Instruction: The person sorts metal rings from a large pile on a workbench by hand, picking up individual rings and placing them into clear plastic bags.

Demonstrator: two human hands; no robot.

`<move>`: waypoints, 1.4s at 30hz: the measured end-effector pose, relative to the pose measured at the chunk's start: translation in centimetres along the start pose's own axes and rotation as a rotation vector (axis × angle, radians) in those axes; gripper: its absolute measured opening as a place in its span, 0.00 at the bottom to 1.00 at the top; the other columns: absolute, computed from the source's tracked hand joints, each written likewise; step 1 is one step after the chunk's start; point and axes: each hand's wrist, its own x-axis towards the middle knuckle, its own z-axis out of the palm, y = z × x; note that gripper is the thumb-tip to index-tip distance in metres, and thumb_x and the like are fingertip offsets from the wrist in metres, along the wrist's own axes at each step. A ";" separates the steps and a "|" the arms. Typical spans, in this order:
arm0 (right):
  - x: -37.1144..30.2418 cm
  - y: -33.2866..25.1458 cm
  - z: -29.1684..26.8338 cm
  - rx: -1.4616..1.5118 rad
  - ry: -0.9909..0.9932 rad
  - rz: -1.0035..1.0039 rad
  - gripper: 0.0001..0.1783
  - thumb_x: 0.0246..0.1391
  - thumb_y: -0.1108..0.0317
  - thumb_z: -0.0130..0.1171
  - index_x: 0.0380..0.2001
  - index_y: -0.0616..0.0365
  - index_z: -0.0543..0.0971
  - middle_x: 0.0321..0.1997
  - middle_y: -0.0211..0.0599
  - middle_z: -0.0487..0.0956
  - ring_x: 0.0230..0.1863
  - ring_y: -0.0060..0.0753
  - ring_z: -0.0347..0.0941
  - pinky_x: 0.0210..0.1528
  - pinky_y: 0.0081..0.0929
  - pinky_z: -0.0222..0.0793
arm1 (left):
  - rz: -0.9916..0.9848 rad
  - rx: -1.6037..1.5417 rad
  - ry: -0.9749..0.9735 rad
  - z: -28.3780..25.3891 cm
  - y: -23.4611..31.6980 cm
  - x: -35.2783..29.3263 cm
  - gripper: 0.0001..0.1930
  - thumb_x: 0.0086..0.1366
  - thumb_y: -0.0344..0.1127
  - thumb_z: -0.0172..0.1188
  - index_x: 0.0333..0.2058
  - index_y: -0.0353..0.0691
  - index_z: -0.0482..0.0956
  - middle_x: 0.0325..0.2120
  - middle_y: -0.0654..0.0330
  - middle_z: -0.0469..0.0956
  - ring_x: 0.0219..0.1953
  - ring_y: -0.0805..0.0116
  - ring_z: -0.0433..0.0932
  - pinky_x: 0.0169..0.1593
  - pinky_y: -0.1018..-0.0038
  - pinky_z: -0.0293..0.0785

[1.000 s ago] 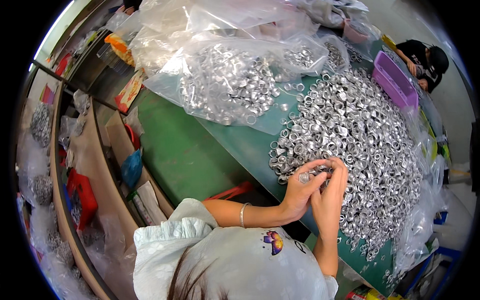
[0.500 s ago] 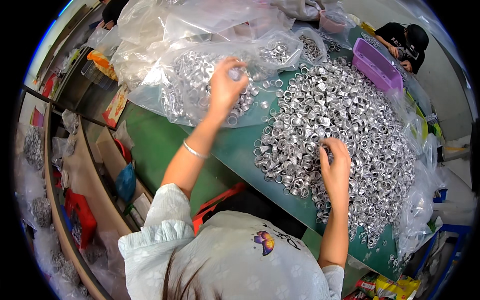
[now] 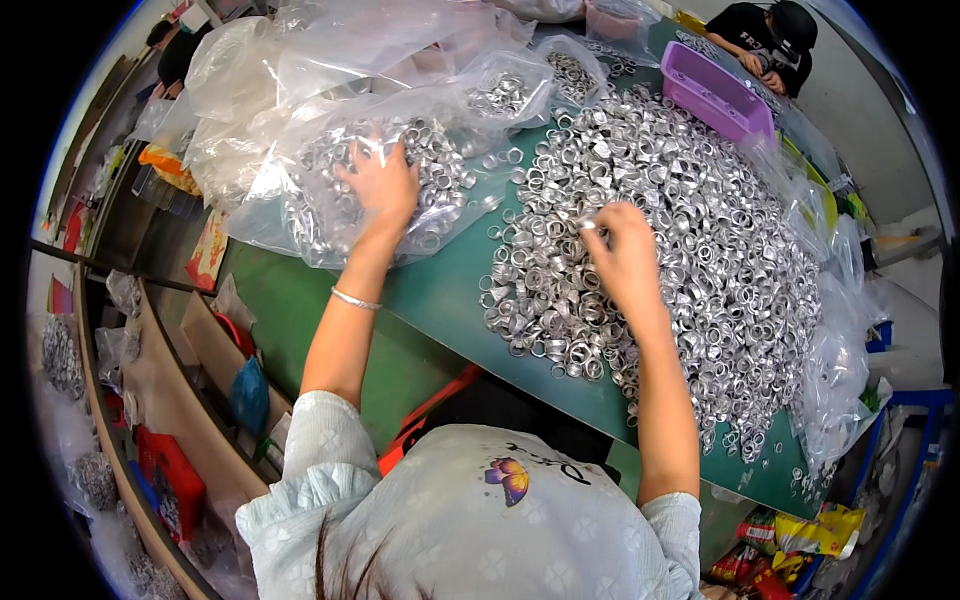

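A wide heap of silver-coloured metal rings covers much of the green table. Over the heap's left part is my right hand, its thumb and forefinger pinched on a small silver ring. My left hand has its fingers spread over more rings lying on a clear plastic bag. Nothing shows in its grasp. A few single rings lie between the bag and the heap.
A purple plastic basket stands behind the heap. Smaller bags of rings lie at the back. Across the table sits a co-worker; another person is at the far left. Shelves line the left side.
My left hand has moved left and down over the bagged rings, fingers now spread. My right hand has shifted left and farther over the heap, and a ring now shows at its fingertips.
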 end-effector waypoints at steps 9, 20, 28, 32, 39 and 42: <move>-4.8 3.5 -9.5 1.289 0.451 0.815 0.09 0.57 0.67 0.53 0.33 0.63 0.72 0.28 0.38 0.76 0.21 0.24 0.70 0.15 0.16 0.62 | 0.144 -0.263 0.100 -2.1 3.1 -2.4 0.22 0.53 0.40 0.63 0.47 0.44 0.74 0.57 0.49 0.59 0.61 0.44 0.53 0.56 0.34 0.46; 1.2 3.4 -6.4 -0.480 -0.126 0.250 0.20 0.41 0.60 0.67 0.38 0.57 0.77 0.35 0.46 0.75 0.35 0.49 0.75 0.34 0.41 0.69 | 0.614 -1.255 -0.086 -3.7 19.0 -2.9 0.19 0.56 0.28 0.58 0.47 0.34 0.71 0.44 0.48 0.72 0.49 0.50 0.69 0.53 0.65 0.65; -0.6 6.6 -11.2 0.980 0.117 0.650 0.13 0.55 0.60 0.56 0.27 0.59 0.71 0.24 0.32 0.73 0.15 0.22 0.63 0.12 0.16 0.55 | 0.596 -1.126 -0.188 -2.6 20.7 -1.7 0.17 0.57 0.28 0.57 0.46 0.36 0.73 0.40 0.51 0.73 0.43 0.53 0.72 0.47 0.65 0.67; 0.1 6.7 -12.0 1.650 0.215 0.853 0.12 0.57 0.62 0.52 0.38 0.60 0.71 0.22 0.32 0.70 0.13 0.17 0.59 0.07 0.11 0.47 | 0.238 -1.593 -0.380 -2.9 21.4 -1.2 0.16 0.59 0.28 0.53 0.47 0.36 0.72 0.35 0.60 0.72 0.38 0.71 0.72 0.39 0.78 0.71; 3.8 8.0 -7.9 -0.336 0.008 0.059 0.16 0.42 0.68 0.64 0.36 0.64 0.77 0.29 0.39 0.72 0.21 0.37 0.72 0.24 0.31 0.69 | 0.591 -1.039 -0.425 -3.4 23.3 1.3 0.14 0.55 0.37 0.60 0.39 0.36 0.77 0.24 0.50 0.78 0.29 0.54 0.77 0.38 0.65 0.72; 4.7 6.7 -6.6 -0.503 -0.128 0.188 0.14 0.41 0.65 0.65 0.30 0.61 0.76 0.40 0.46 0.71 0.31 0.49 0.76 0.35 0.41 0.73 | 0.651 -0.836 -0.374 -3.0 22.9 1.5 0.17 0.53 0.39 0.64 0.40 0.38 0.77 0.23 0.48 0.77 0.30 0.48 0.76 0.38 0.62 0.72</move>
